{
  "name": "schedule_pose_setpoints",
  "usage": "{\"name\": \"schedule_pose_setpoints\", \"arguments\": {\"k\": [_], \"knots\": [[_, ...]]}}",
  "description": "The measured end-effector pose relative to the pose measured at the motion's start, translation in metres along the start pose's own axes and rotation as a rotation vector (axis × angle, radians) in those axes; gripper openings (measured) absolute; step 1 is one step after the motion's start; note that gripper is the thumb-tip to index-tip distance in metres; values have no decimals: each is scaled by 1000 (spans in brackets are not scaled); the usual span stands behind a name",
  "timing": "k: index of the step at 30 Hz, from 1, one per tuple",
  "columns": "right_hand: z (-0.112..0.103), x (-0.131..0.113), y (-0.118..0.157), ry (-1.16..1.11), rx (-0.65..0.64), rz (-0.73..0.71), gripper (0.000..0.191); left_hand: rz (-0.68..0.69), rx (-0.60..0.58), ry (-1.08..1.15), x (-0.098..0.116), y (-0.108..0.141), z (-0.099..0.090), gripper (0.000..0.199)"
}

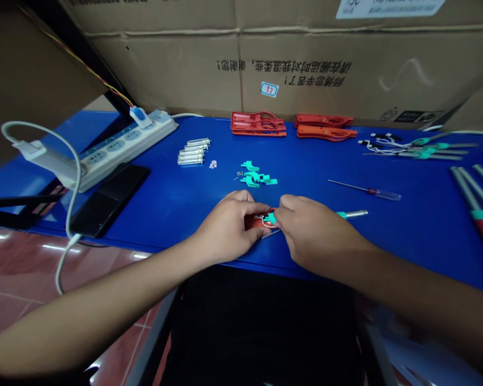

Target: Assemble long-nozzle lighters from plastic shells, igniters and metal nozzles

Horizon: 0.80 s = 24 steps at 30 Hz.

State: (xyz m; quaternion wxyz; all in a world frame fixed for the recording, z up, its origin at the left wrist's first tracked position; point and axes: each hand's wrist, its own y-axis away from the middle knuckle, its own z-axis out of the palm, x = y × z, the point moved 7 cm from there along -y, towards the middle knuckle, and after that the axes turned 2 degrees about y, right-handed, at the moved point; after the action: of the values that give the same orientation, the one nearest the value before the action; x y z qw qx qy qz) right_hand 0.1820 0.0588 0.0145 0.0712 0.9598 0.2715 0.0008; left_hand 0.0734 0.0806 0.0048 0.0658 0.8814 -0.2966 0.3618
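Observation:
Near the front edge of the blue table, my left hand [229, 225] is closed round a red plastic shell [253, 221], thumb below and fingers above. My right hand [312, 230] is pinched on a teal part [270, 217] lying in the shell, with a white wire beside it. A metal tube [357, 213] with a teal collar sticks out to the right from behind my right hand. The two hands almost touch. My fingers cover much of the shell and the teal part.
Teal clips [253, 177], small screws, clear cylinders [192, 152], red shells [257, 123] and orange-red shells [326, 133] lie farther back. A screwdriver [376, 193] and wired metal rods [430, 150] are right. Left are a power strip [124, 145] and black phone [110, 201]. Cardboard [185, 69] stands behind.

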Motion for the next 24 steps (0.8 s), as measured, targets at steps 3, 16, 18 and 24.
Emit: {"name": "schedule_pose_setpoints", "arguments": {"k": [3,16,18,24], "knots": [[1,3,0,-12,14,-10,18,15,21,-4,0,1,0,31],[1,7,1,-66,1,-28,21,9,41,-23,-1,3,1,32],[0,8,1,-78,-24,-31,22,29,40,-27,0,4,1,33],[-3,9,11,68,111,-234,24,87,18,-77,2,6,-1,36]]}}
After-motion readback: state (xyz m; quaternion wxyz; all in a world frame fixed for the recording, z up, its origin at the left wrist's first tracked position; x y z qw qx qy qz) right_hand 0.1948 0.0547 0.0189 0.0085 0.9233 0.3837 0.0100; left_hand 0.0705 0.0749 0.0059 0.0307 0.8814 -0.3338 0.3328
